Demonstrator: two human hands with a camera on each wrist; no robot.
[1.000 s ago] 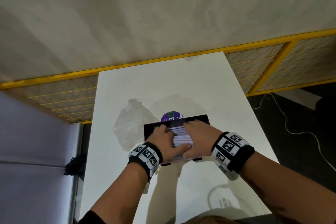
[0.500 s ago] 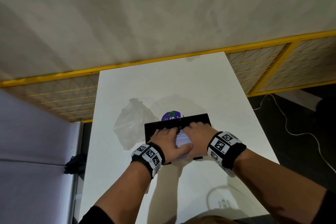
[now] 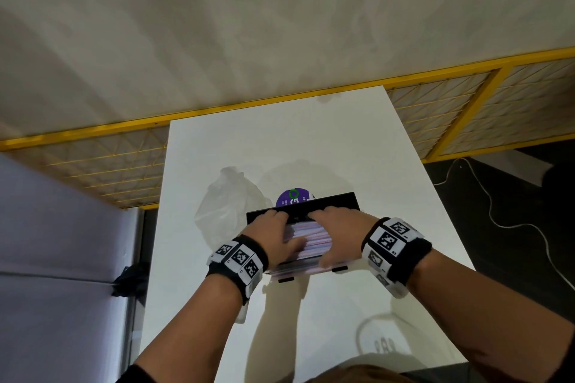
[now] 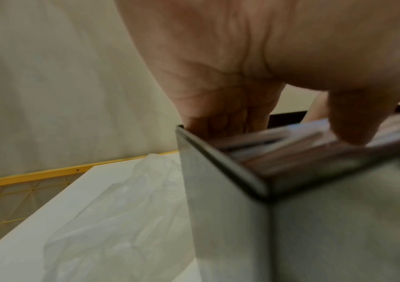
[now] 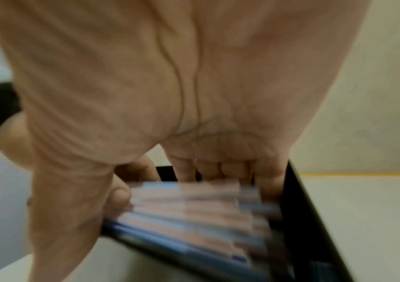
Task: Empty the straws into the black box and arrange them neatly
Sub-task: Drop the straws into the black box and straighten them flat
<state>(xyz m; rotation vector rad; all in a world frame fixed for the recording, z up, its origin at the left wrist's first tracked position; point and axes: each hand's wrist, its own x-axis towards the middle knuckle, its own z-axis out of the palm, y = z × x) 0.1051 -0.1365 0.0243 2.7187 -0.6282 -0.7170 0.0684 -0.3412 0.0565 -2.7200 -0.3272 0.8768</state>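
Fingers (image 3: 281, 218) of the left hand (image 3: 273, 235) reach down inside the far left corner of the black box (image 3: 339, 200), while its thumb lies across the top of the straws (image 3: 311, 238). Those of the right hand (image 3: 337, 227) dip in along the box's far wall, with the thumb curled round the near end of the bundle. Both hands thus grasp the straws between them, pressing the stack from its two sides.

Pink and blue straws lie lengthwise in the box, heaped above its rim (image 4: 220, 158); in the wrist views they are blurred. On the near side their ends reach the box's front edge.

Box and hands sit at the middle of the white desk (image 3: 311, 140). A crumpled clear plastic bag (image 3: 228, 205) lies just beside the box's left wall, and a purple round lid (image 3: 294, 197) shows just behind its far wall. To the right and toward the far edge the desk surface is bare; a yellow-framed mesh fence (image 3: 435, 109) runs beyond it.
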